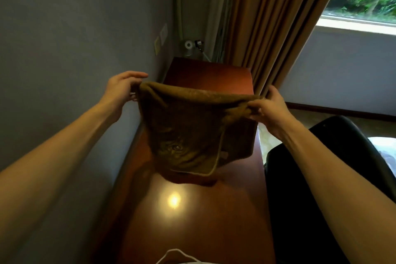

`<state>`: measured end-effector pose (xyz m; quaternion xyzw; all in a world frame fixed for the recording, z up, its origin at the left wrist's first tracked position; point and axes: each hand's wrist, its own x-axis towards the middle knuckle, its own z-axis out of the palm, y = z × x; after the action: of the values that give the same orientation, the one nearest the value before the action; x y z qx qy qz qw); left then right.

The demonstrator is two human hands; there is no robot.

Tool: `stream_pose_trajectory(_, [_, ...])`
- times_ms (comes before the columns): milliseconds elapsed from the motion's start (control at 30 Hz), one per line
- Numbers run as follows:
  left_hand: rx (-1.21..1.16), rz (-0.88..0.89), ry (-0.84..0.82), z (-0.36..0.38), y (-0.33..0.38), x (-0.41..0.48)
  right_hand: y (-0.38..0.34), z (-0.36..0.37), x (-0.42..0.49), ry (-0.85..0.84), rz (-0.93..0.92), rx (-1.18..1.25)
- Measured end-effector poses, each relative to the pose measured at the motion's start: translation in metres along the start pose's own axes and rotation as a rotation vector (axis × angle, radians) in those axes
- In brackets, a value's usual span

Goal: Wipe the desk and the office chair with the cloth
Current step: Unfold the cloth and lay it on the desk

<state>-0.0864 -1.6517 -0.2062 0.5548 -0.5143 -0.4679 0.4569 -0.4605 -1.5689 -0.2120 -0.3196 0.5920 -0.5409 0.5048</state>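
A brown cloth [192, 133] with a pale stitched edge hangs in the air over the reddish wooden desk [205, 216]. My left hand [122, 88] pinches its top left corner and my right hand [267, 107] pinches its top right corner, so the cloth is stretched between them. The lower edge of the cloth hangs just above the desk top and casts a shadow there. The black office chair [300, 199] stands to the right of the desk, under my right forearm.
A grey wall runs along the desk's left side. Tan curtains [263, 28] hang behind the desk's far end, with a window to the right. A small metal lamp [189, 46] sits past the far end. A white looped cord [177, 253] lies at the near edge.
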Motion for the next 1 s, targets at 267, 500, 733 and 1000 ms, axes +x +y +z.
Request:
stream_pose_trajectory(267, [-0.004,0.100,0.008,0.000,-0.028,0.005,-0.012,0.005,0.022,0.183,-0.363,-0.845])
stream_pose_trajectory(500, [-0.335,-0.172,-0.008,0.014,-0.030,0.008,-0.028,0.004,0.031,0.240,-0.376,-1.154])
stream_pose_trajectory(733, [0.622,0.171,-0.116,0.002,-0.018,0.031,-0.036,0.008,0.037,-0.007,-0.123,-0.750])
stream_pose_trajectory(1000, [1.061,0.396,-0.187,-0.004,0.017,0.075,-0.016,0.002,0.039,0.055,-0.208,-1.042])
